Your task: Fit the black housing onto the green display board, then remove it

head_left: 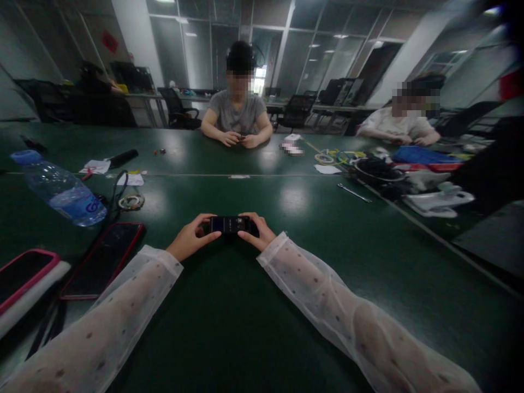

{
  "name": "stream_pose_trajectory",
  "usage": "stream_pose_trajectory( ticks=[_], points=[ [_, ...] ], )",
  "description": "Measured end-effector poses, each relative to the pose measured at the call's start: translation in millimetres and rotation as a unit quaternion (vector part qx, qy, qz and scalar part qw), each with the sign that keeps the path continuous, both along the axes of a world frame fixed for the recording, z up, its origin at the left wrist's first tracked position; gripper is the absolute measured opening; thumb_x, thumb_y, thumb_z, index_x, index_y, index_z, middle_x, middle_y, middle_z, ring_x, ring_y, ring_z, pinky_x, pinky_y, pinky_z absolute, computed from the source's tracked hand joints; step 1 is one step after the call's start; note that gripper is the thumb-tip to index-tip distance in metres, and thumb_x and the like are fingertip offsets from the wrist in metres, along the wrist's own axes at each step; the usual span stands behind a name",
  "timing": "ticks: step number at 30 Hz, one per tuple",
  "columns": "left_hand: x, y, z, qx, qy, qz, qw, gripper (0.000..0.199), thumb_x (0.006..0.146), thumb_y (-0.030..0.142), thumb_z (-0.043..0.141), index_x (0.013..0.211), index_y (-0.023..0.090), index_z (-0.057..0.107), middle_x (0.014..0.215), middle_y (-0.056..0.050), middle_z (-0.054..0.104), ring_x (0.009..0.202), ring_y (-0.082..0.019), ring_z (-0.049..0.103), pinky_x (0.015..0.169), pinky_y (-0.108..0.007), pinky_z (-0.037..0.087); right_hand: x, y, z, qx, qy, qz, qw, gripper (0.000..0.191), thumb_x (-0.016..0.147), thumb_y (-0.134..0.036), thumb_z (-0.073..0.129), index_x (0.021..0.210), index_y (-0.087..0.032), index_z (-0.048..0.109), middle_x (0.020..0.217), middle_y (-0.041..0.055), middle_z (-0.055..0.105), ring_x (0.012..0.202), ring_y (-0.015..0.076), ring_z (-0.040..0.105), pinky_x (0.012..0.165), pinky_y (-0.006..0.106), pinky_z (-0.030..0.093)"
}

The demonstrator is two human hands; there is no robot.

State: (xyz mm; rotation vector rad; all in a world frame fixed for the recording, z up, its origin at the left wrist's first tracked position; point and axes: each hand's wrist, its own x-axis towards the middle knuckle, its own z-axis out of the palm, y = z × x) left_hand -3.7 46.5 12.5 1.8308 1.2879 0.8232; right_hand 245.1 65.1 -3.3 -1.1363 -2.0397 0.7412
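Between my two hands is a small black device with a lit screen [230, 224], held sideways just above or on the green tabletop [229, 305]; I cannot tell which. My left hand [192, 236] grips its left end, thumb along the lower edge and fingers over the top. The right end is pinched the same way by my right hand [258, 232]. Sheer white dotted sleeves cover both forearms. To the left of my left hand lies a dark phone in a red case [104, 262]. The device's back is hidden.
A water bottle [61, 188] leans at left beside a bracelet-like coil [131, 202] and a pink-cased phone [27, 273]. At right are a wrench [354, 192], cables [327, 157] and a cluttered red tray [434, 166]. Two people [237, 109] sit across the table.
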Motion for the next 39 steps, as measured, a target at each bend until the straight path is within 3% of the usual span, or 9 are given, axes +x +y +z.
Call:
stream_pose_trajectory(
  ticks=[20, 28, 39],
  points=[
    [-3.6, 2.3, -3.3, -0.026, -0.020, -0.023, 0.999, 0.055, 0.075, 0.041, 0.067, 0.122, 0.025, 0.046, 0.120, -0.011, 0.054, 0.077, -0.018, 0.060, 0.067, -0.036, 0.051, 3.7, 5.6, -1.0, -0.088, 0.079, -0.003, 0.993, 0.052, 0.061, -0.034, 0.078, 0.108, -0.027, 0.056, 0.103, 0.0028, 0.060, 0.101, 0.0237, 0.058, 0.094, 0.053, 0.039],
    [-5.3, 3.7, -5.9, -0.017, -0.022, -0.029, 0.999, 0.055, 0.074, 0.040, 0.068, 0.122, 0.024, 0.047, 0.119, -0.011, 0.054, 0.077, -0.018, 0.059, 0.067, -0.035, 0.050, 3.8, 3.1, 3.2, -0.111, 0.062, -0.009, 0.992, 0.055, 0.061, -0.034, 0.077, 0.111, -0.026, 0.055, 0.107, 0.0046, 0.059, 0.103, 0.0242, 0.057, 0.095, 0.054, 0.039],
    [-4.9, 2.8, -3.7, -0.009, -0.002, -0.015, 1.000, 0.063, 0.073, 0.042, 0.068, 0.129, 0.025, 0.044, 0.114, -0.010, 0.058, 0.073, -0.019, 0.061, 0.066, -0.036, 0.051, 3.3, 5.5, -3.5, -0.103, 0.050, -0.002, 0.993, 0.056, 0.066, -0.038, 0.074, 0.115, -0.026, 0.051, 0.110, 0.0060, 0.055, 0.104, 0.0241, 0.055, 0.096, 0.051, 0.040]
  ],
)
